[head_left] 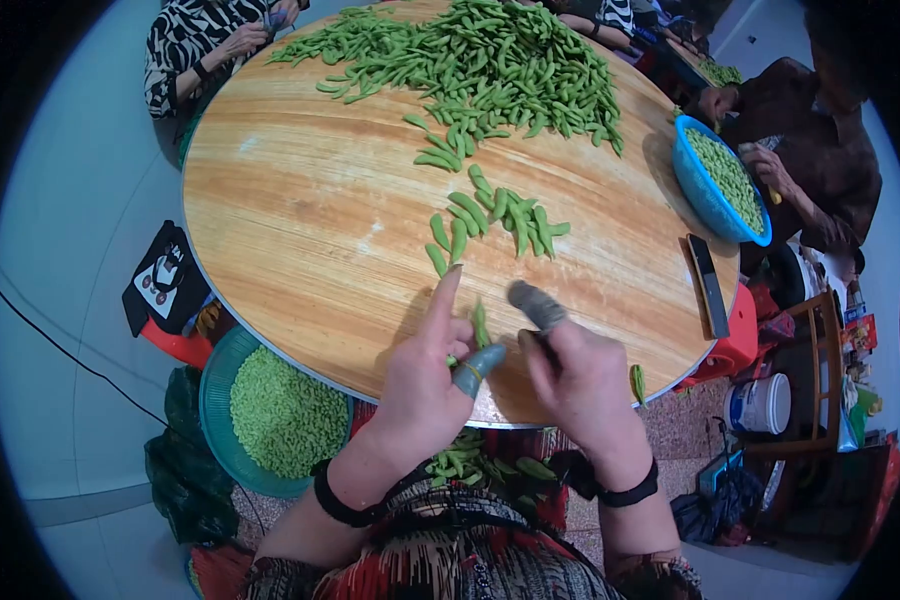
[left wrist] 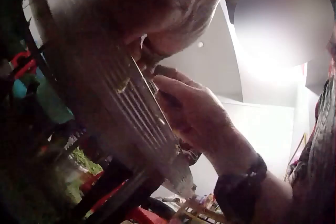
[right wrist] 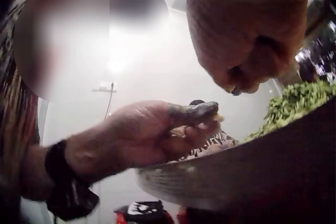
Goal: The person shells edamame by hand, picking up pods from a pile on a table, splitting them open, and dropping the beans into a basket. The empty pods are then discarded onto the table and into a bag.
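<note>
On the near side of the round table [head_left: 300, 250], my left hand [head_left: 420, 375] has its index finger stretched toward a few green soybean pods [head_left: 450, 235]. Its thumb wears a grey-green cover with a yellow band. A single pod [head_left: 480, 325] stands up at that thumb's tip, pinched there, and a bit of green shows in the palm. Facing it, my right hand [head_left: 580, 385] holds two digits apart, one in a dark grey cover, with nothing visible between them. The right wrist view shows the left hand [right wrist: 131, 134] with its covered thumb over the fingers.
A large heap of pods [head_left: 510, 60] covers the far side. Shelled beans fill a blue bowl [head_left: 710, 200] at right and a teal basket [head_left: 220, 430] below left. A dark phone [head_left: 708, 285] lies near the right edge. Other people sit around the table; pods lie on my lap.
</note>
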The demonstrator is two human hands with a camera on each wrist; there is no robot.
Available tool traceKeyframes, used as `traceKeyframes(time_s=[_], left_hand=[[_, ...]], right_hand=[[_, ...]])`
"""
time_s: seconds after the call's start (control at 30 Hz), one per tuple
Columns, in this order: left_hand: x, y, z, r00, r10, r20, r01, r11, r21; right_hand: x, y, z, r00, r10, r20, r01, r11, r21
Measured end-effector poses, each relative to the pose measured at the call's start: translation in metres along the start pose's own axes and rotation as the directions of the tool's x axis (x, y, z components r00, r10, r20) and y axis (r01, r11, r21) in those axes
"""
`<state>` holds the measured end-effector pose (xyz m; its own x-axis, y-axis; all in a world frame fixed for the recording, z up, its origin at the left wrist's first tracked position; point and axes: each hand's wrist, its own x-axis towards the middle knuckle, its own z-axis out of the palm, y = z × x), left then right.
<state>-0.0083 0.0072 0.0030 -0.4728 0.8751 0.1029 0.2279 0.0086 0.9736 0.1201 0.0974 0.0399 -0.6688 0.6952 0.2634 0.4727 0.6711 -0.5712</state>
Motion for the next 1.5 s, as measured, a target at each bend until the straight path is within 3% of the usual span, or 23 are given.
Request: traceKeyframes(time_s=[0.07, 0.13, 0.2, 0.23, 0.27, 0.33, 0.4, 0.47, 0.5, 0.63, 0.73, 0.8, 0.87, 0.93, 1.0, 1.07, 1.1, 1.13, 1.2, 1.33, 1.4, 1.43, 1.5], left_hand=[[-0.002, 0.004, -0.004, 0.994, 0.073, 0.076, -0.078, 0.995, 0.063], [-0.003, 0.005, -0.008, 0.977, 0.15, 0.151, -0.168, 0.979, 0.118], [-0.001, 0.004, -0.016, 0.959, 0.092, 0.267, -0.046, 0.984, -0.174], [0.0, 0.003, -0.019, 0.958, 0.107, 0.265, -0.06, 0.982, -0.177], [0.001, 0.002, -0.023, 0.938, 0.121, 0.324, 0.029, 0.906, -0.423], [0.003, 0.002, -0.026, 0.882, 0.193, 0.429, 0.254, 0.571, -0.781], [0.003, 0.004, -0.021, 0.894, 0.178, 0.411, 0.261, 0.539, -0.801], [0.004, 0.001, -0.018, 0.887, 0.118, 0.447, 0.387, 0.34, -0.857], [0.006, 0.001, -0.017, 0.879, 0.152, 0.452, 0.356, 0.421, -0.834], [0.003, 0.005, -0.018, 0.847, 0.217, 0.486, 0.384, 0.384, -0.84], [0.007, 0.008, -0.017, 0.859, 0.131, 0.496, 0.416, 0.388, -0.823], [0.012, 0.003, -0.012, 0.913, -0.149, 0.38, 0.408, 0.293, -0.865], [0.009, 0.002, -0.002, 0.918, -0.182, 0.351, 0.39, 0.274, -0.879], [0.004, -0.01, 0.007, 0.935, -0.196, 0.296, 0.343, 0.285, -0.895], [0.004, -0.008, 0.007, 0.942, -0.249, 0.227, 0.303, 0.329, -0.894], [0.003, -0.007, 0.005, 0.96, -0.226, 0.165, 0.252, 0.44, -0.862], [0.003, -0.003, 0.006, 0.965, -0.237, 0.108, 0.222, 0.532, -0.817], [0.003, -0.003, 0.008, 0.965, -0.242, 0.106, 0.223, 0.532, -0.817], [0.002, -0.003, 0.011, 0.974, -0.227, -0.029, 0.15, 0.731, -0.665], [0.0, -0.001, 0.013, 0.98, -0.178, -0.085, 0.107, 0.842, -0.529], [-0.001, -0.001, 0.013, 0.981, -0.128, -0.148, 0.077, 0.947, -0.312], [-0.001, -0.003, 0.013, 0.981, -0.13, -0.147, 0.079, 0.946, -0.313], [0.001, -0.009, 0.01, 0.991, 0.017, -0.132, -0.033, 0.992, -0.119]], right_hand=[[0.008, 0.001, -0.007, 0.918, -0.323, 0.233, 0.37, 0.907, -0.2], [0.01, 0.009, -0.01, 0.881, -0.38, 0.281, 0.45, 0.858, -0.249], [0.011, 0.009, -0.017, 0.862, -0.391, 0.322, 0.439, 0.894, -0.088], [0.009, 0.011, -0.015, 0.881, -0.381, 0.281, 0.374, 0.924, 0.081], [0.008, 0.009, -0.016, 0.875, -0.387, 0.292, 0.364, 0.922, 0.132], [0.002, 0.006, -0.013, 0.902, -0.371, 0.222, 0.321, 0.918, 0.233], [0.001, 0.003, -0.013, 0.923, -0.338, 0.184, 0.284, 0.921, 0.267], [0.001, 0.0, -0.018, 0.938, -0.305, 0.167, 0.253, 0.928, 0.274], [0.002, 0.001, -0.022, 0.937, -0.305, 0.171, 0.257, 0.933, 0.253], [0.003, 0.01, -0.029, 0.926, -0.25, 0.283, 0.106, 0.891, 0.441], [0.006, 0.01, -0.019, 0.959, -0.24, 0.153, 0.097, 0.782, 0.616], [0.004, 0.012, -0.009, 0.999, 0.042, -0.033, -0.016, 0.827, 0.561], [0.001, 0.011, 0.001, 0.994, 0.108, 0.003, -0.096, 0.876, 0.473], [-0.005, 0.008, 0.016, 0.997, -0.018, -0.075, 0.047, 0.911, 0.409], [-0.009, 0.009, 0.016, 1.0, -0.009, -0.017, 0.015, 0.906, 0.423], [-0.01, 0.008, 0.007, 0.911, 0.142, 0.387, -0.391, 0.592, 0.705], [-0.01, 0.007, 0.002, 0.872, 0.112, 0.476, -0.453, 0.552, 0.7], [-0.01, 0.009, 0.0, 0.87, 0.111, 0.48, -0.456, 0.549, 0.7], [-0.012, 0.01, -0.001, 0.779, 0.041, 0.626, -0.599, 0.347, 0.722], [-0.013, 0.008, 0.002, 0.773, 0.021, 0.634, -0.612, 0.288, 0.737], [-0.014, 0.011, 0.006, 0.77, 0.04, 0.636, -0.625, 0.248, 0.74], [-0.014, 0.011, 0.007, 0.769, 0.041, 0.638, -0.626, 0.248, 0.739], [-0.014, 0.008, 0.009, 0.761, 0.069, 0.645, -0.647, 0.139, 0.75]])
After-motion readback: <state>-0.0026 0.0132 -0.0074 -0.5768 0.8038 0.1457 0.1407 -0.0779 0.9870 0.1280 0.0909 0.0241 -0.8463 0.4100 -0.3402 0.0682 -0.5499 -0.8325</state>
